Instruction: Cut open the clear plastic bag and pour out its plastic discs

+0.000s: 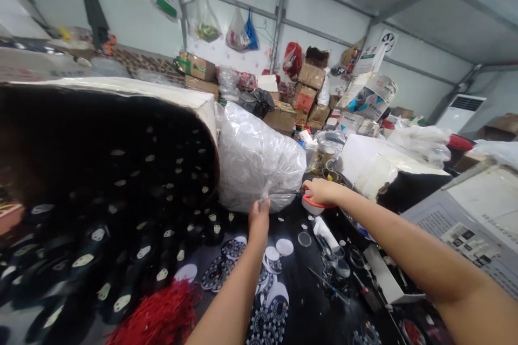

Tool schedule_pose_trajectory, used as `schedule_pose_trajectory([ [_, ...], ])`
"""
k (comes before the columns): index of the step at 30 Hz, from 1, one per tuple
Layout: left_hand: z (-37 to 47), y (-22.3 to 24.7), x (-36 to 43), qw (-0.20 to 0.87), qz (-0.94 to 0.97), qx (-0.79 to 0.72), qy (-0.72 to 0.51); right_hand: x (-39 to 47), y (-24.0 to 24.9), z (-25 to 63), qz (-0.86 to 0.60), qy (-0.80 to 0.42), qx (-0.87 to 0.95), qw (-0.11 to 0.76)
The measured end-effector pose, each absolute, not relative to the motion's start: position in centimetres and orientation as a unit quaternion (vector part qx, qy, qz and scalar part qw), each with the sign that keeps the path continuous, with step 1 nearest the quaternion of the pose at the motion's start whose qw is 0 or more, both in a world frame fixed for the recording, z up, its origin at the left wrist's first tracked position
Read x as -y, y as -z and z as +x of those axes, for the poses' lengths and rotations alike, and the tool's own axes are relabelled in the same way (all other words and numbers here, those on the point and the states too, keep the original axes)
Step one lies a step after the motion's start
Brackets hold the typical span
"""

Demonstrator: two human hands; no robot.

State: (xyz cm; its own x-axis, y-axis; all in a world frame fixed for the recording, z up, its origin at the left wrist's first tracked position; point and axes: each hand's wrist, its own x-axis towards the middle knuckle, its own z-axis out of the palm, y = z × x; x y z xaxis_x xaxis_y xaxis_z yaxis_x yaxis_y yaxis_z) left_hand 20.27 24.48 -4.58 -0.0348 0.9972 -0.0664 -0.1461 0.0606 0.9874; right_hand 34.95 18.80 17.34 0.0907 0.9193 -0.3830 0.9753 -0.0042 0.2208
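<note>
Your left hand (259, 220) is pinched nearly closed on the gathered neck of a full, clear plastic bag (259, 151), which bulges just beyond those fingers on the dark worktop (301, 302). Your right hand (321, 190) is curled around the orange handles of a pair of scissors (304, 194); their blades point left, reaching the neck just above your left fingertips. Whether the blades are parted is too small to tell. Nearer you than the left fingers lie printed paper discs (279, 307), with red shredded paper (162, 312) to their left. The step looks like cutting at the bag's neck; the next move likely calls for holding that neck taut, fingertips clear, while the blades close.
</note>
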Motion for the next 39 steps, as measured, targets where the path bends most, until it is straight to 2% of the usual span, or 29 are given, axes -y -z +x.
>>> schedule_pose_trajectory([
  [7,19.9,4.8,-24.3,0.564,0.435,-0.486,-0.506,-20.4,-17.5,32.9,0.673,0.054,-0.681,0.285],
  [15,20.1,4.3,-22.2,0.51,0.445,-0.516,-0.524,-23.2,-17.7,30.1,0.615,0.076,-0.717,0.32],
  [27,20.1,4.1,-21.3,0.46,0.477,-0.517,-0.542,-21.6,-14.6,29.2,0.632,-0.017,-0.73,0.261],
  [39,20.3,4.0,-21.2,0.449,0.467,-0.524,-0.553,-22.3,-14.8,28.7,0.586,-0.054,-0.761,0.272],
])
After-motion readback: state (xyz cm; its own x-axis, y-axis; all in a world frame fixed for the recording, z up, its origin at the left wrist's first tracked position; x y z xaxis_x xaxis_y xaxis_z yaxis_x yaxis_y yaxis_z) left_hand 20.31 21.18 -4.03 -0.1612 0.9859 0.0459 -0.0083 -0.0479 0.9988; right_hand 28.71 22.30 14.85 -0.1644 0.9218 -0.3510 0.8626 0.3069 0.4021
